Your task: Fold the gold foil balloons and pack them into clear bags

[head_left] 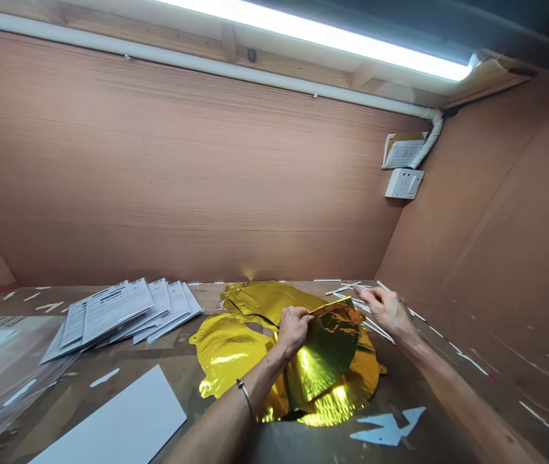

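Several gold foil sheets [231, 348] lie overlapping on the brown table. My left hand [294, 330] is closed on the upper edge of one gold foil piece [327, 354], which is lifted and folded over the others. At that piece's right corner, my right hand [386, 310] has its thumb and forefinger close together by thin white strips [378, 332]; whether anything is between its fingertips is too small to tell. A metal bracelet circles my left wrist.
Printed packets [120, 312] are fanned out at the back left, beside clear plastic bags [18, 380]. A white board [115, 419] lies at the front left. A pale blue scrap [388, 430] is at the front right. A socket [404, 183] hangs on the back wall.
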The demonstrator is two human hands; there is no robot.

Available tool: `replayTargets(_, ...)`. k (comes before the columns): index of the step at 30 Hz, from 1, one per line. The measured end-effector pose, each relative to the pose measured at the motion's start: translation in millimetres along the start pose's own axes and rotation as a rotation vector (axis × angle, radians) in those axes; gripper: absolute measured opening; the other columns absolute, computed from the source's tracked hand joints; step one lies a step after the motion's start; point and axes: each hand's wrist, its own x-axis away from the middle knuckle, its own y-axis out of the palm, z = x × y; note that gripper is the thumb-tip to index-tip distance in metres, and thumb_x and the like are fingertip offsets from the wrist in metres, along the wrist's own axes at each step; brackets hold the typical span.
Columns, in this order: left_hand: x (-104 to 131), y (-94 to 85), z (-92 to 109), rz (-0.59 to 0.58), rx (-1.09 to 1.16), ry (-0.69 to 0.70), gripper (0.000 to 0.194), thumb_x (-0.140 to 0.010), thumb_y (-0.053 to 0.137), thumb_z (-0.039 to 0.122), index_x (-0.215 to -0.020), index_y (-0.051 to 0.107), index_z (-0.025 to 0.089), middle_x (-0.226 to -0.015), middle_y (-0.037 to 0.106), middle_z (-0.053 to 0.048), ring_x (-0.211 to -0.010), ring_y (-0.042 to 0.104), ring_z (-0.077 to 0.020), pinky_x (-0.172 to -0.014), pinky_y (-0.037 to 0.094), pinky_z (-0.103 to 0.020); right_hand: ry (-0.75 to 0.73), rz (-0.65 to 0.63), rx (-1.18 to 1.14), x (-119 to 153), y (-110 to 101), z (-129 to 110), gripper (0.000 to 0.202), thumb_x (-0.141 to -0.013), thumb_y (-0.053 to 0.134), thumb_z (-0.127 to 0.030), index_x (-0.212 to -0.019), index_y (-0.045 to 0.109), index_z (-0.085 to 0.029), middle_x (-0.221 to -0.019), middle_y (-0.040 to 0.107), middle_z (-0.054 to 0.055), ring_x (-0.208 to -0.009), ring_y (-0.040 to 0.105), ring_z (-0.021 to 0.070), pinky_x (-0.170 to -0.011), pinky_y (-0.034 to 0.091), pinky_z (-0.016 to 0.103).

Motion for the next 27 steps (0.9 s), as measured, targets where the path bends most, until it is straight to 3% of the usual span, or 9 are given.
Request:
replayTargets(2,2.9,-0.3,-2.1,0.003,0.0,0.003,0.026,-0.072,0.045,0.021,-0.068,0.069,0.012,-0.053,0.056,-0.001,-0.055,0.047,-0.0118,-0.053,0.031,-0.02,0.108,-0.076,-0.141,11.0,4.1,4.7,0.046,-0.067,0.05,-0.056,-0.055,0.062,-0.013,-0.05,0.059,0.003,-0.053,0.051,0.0166,-0.052,0.035,0.028)
replayTargets(5,6.0,1.7,-3.3,-0.017,-0.008,0.019,0.025,-0.072,0.045,0.021,-0.069,0.069,0.013,-0.057,0.059,-0.002,-0.058,0.049,-0.0124,-0.055,0.032,-0.02,0.203,-0.161,-0.391,22.6,22.1,9.1,0.043,-0.06,0.058,-0.053,-0.061,0.065,-0.011,-0.055,0.063,0.003,-0.052,0.055,0.0159,-0.049,0.039,0.026)
replayTargets(10,6.2,-1.0,-0.9,-0.063,-0.037,0.02,0.025,-0.072,0.046,0.021,-0.069,0.07,0.014,-0.056,0.061,-0.002,-0.056,0.049,-0.0124,-0.054,0.032,-0.02,0.351,-0.131,-0.694,23.9,42.3,15.0,0.034,-0.044,0.074,-0.039,-0.062,0.065,-0.012,-0.054,0.064,0.003,-0.05,0.056,0.015,-0.05,0.043,0.026)
replayTargets(13,4.1,-10.3,3.3,-0.071,-0.05,0.024,0.026,-0.071,0.047,0.023,-0.068,0.07,0.013,-0.054,0.061,-0.004,-0.055,0.049,-0.013,-0.053,0.031,-0.021,0.442,-0.124,-0.821,27.2,45.9,23.0,0.033,-0.043,0.075,-0.036,-0.063,0.063,-0.013,-0.052,0.062,0.001,-0.047,0.055,0.0131,-0.046,0.042,0.024)
replayTargets(17,0.8,-30.0,10.2,-0.055,-0.05,0.043,0.026,-0.071,0.049,0.025,-0.07,0.071,0.013,-0.056,0.063,-0.005,-0.058,0.051,-0.0135,-0.054,0.032,-0.021,0.538,-0.116,-0.938,35.3,53.2,34.6,0.031,-0.046,0.075,-0.036,-0.056,0.055,-0.014,-0.049,0.058,-0.002,-0.043,0.051,0.0092,-0.043,0.04,0.022)
replayTargets(21,0.3,-47.7,15.4,-0.02,-0.023,0.03,0.024,-0.068,0.051,0.026,-0.066,0.071,0.013,-0.053,0.063,-0.004,-0.058,0.052,-0.0141,-0.055,0.033,-0.021,0.583,-0.107,-0.997,37.0,62.4,36.4,0.035,-0.039,0.078,-0.032,-0.051,0.049,-0.015,-0.042,0.052,-0.005,-0.039,0.047,0.0068,-0.042,0.04,0.02)
replayTargets(27,6.3,-55.6,14.7,0.134,0.117,-0.041,0.017,-0.062,0.055,0.023,-0.055,0.068,0.015,-0.046,0.058,0.0,-0.053,0.052,-0.013,-0.051,0.034,-0.02,0.586,-0.065,-0.923,37.8,60.5,32.1,0.041,-0.043,0.076,-0.035,-0.049,0.04,-0.017,-0.041,0.047,-0.008,-0.036,0.042,0.0045,-0.039,0.038,0.018)
